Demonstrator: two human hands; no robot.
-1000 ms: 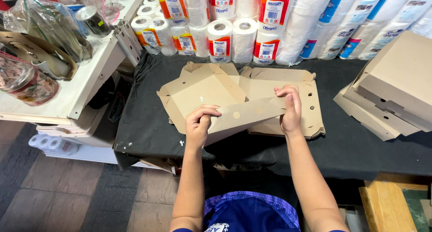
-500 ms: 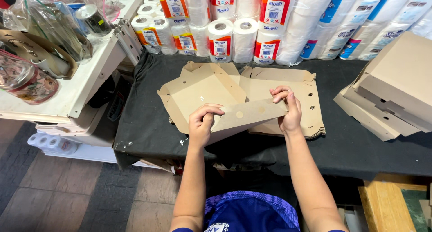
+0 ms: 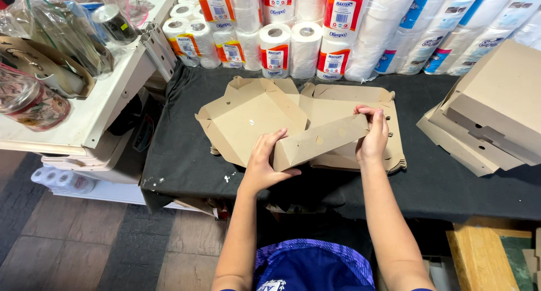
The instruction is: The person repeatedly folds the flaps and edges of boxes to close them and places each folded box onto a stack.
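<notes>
Head view. Cardboard box blank point(image 3: 253, 119) lies on the black counter point(image 3: 180, 150), atop a stack of flat blanks point(image 3: 389, 155). Front flap point(image 3: 318, 143) raised upright. Left hand point(image 3: 265, 164), grip pinching the flap's left end; right hand point(image 3: 372, 136), grip pinching its right end. Judged: one wall up, other sides flat, lid open. Folded boxes point(image 3: 496, 110) stacked at right.

We see wrapped paper rolls point(image 3: 304, 48) far along the black table point(image 3: 180, 150), folded boxes point(image 3: 490, 116) stacked right.
</notes>
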